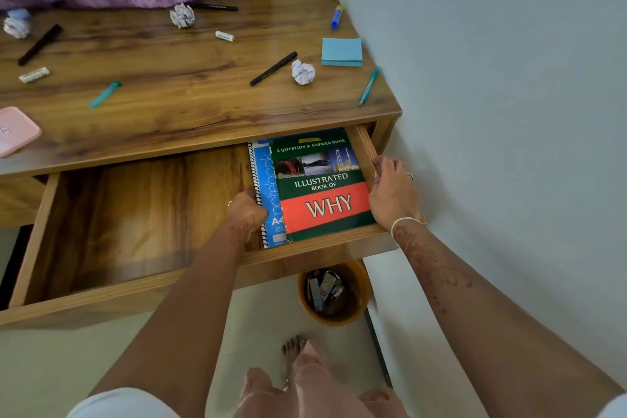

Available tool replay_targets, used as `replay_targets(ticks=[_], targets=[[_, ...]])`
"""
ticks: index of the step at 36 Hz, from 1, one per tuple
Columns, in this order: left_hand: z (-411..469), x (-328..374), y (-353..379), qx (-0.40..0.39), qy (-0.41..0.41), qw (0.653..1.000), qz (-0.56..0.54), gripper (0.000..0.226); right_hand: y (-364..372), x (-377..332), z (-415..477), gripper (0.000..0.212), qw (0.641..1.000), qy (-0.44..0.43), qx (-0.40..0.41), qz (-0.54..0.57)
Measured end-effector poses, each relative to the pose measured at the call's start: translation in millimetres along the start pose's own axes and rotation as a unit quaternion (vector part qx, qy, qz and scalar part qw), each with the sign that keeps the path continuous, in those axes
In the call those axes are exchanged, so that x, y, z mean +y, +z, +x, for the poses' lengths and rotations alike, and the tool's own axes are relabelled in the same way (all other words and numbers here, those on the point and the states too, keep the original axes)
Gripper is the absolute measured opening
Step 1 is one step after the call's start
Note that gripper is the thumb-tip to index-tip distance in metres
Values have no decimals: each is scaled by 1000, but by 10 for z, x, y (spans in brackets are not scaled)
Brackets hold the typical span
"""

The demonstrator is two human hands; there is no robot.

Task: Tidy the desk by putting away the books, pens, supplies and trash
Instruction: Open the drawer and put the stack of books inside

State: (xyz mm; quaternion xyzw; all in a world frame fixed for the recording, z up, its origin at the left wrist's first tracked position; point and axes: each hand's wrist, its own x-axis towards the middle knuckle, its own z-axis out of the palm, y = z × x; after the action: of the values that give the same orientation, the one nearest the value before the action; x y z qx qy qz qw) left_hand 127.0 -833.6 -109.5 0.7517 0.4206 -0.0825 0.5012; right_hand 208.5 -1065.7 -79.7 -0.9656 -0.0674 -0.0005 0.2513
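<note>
Books (325, 159) lie in the right end of the drawer (135, 214). My left hand (246, 214) curls its fingers on the binding of the spiral notebook (271, 180), which sits under the Illustrated Book of Why (327, 207). My right hand (393, 190) hooks curled fingers over the drawer's right wall, where shutting it could pinch them.

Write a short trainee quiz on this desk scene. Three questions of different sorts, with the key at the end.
1. True or false: in the open drawer, the green book lies partly on top of the blue notebook.
2. Multiple choice: the orange bin stands A) on the desk top, B) on the floor below the drawer, C) inside the drawer.
3. Short answer: which hand holds the notebook's spiral edge?

Key: 1 true; 2 B; 3 the left hand.
</note>
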Motion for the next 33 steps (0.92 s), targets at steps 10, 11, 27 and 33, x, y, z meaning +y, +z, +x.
replay_targets(ticks=[10, 11, 27, 33], targets=[[30, 16, 16, -33, -13, 996, -76, 66, 11, 1, -2, 41, 1000, -4, 3, -6], [37, 13, 27, -30, -11, 997, -73, 66, 11, 4, -1, 41, 1000, -5, 3, -7], [-55, 0, -13, -47, 1, 997, -55, 63, 9, -29, -14, 42, 1000, 5, 1, -15], [-156, -10, -66, -67, 36, 996, -35, 60, -12, -42, -30, 41, 1000, 1, 2, -5]])
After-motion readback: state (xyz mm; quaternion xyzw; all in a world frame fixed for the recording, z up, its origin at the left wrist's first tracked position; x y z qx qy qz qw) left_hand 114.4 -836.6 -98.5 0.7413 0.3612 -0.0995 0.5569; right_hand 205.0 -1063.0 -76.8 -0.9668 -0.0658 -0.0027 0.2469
